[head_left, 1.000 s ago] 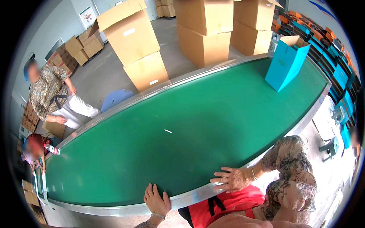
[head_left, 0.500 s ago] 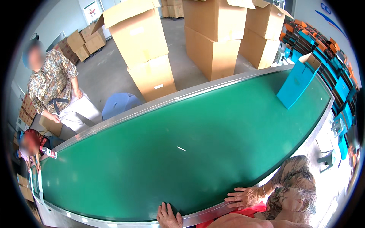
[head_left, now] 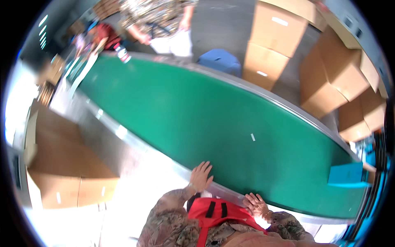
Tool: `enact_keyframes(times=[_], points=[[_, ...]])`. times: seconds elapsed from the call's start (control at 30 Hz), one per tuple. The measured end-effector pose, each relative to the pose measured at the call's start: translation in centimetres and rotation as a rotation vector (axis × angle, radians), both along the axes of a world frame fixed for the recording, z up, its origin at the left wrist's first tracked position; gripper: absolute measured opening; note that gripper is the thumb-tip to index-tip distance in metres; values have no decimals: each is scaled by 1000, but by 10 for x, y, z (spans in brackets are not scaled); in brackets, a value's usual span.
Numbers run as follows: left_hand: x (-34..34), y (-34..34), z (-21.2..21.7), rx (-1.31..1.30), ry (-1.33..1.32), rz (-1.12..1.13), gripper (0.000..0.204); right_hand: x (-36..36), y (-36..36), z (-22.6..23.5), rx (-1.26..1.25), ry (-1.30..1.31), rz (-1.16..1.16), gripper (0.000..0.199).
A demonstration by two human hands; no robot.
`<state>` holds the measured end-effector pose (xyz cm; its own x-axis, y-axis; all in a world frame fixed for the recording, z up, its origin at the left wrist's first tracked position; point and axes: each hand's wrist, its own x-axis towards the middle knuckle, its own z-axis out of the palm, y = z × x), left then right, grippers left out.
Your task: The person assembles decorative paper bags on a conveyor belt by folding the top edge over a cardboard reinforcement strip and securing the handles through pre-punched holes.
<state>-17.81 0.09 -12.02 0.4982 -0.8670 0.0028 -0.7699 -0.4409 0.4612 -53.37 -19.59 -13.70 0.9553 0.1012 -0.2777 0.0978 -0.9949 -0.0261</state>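
Observation:
My left hand (head_left: pixel 200 176) lies flat on the metal rim (head_left: pixel 177 164) of a wide green conveyor belt (head_left: pixel 197 119), fingers spread, holding nothing. Further right on the same rim rests my right hand (head_left: pixel 256 205), also flat and empty. Between my arms is the red vest (head_left: pixel 214 214) I wear over camouflage sleeves. A small white scrap (head_left: pixel 252 137) lies on the belt beyond my hands.
An open cardboard box (head_left: pixel 61 164) stands to my left. Across the belt stand a person in a patterned shirt (head_left: pixel 158 16), a second person in red (head_left: pixel 103 35), a blue stool (head_left: pixel 220 61) and stacked cartons (head_left: pixel 279 37). A blue bin (head_left: pixel 347 175) sits at the belt's right end.
The view has swung sharply left, so the belt now runs diagonally and the open box has come into sight. Both hands stay flat on the rim.

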Motion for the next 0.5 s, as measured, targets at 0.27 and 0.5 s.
enact_keyframes(times=[0.27, 0.5], points=[[-81, 205, -58, 93, 588, 562, 37, 17, 23, 30, 214, 67, -288, 50], [-205, 424, -73, 500, 1215, 1064, 46, 38, 34, 45, 217, -87, -240, 44]])
